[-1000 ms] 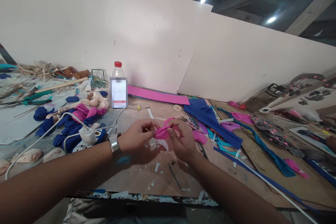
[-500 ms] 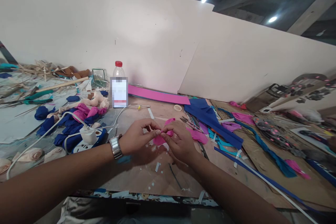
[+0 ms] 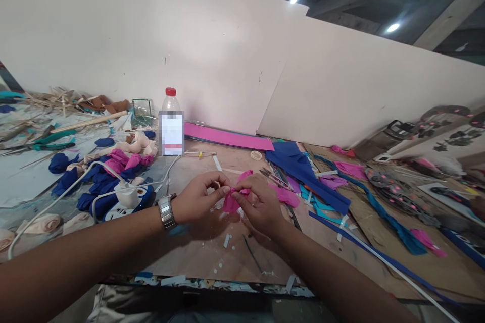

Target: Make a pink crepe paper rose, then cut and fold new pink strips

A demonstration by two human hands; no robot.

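Note:
Over the middle of a wooden worktable [image 3: 197, 257], both my hands pinch one small pink crepe-paper piece [image 3: 230, 203]. My left hand [image 3: 197, 198], with a metal watch on its wrist, grips the piece's left side between thumb and fingertips. My right hand [image 3: 260, 203] grips its right side, and its fingers hide part of the paper. The fingertips of the two hands nearly touch. The paper's lower part hangs down between them.
A plastic bottle with a red cap [image 3: 171, 123] stands behind the hands. Blue and pink fabric rolls [image 3: 109, 171], a white cable and a plug lie left. A pink sheet [image 3: 227, 138], blue paper [image 3: 303, 169], scissors [image 3: 275, 177] and scraps lie right.
The pink piece has been gathered tighter between the fingertips, and its lower part now hangs down. Both hands have stayed in about the same place over the table.

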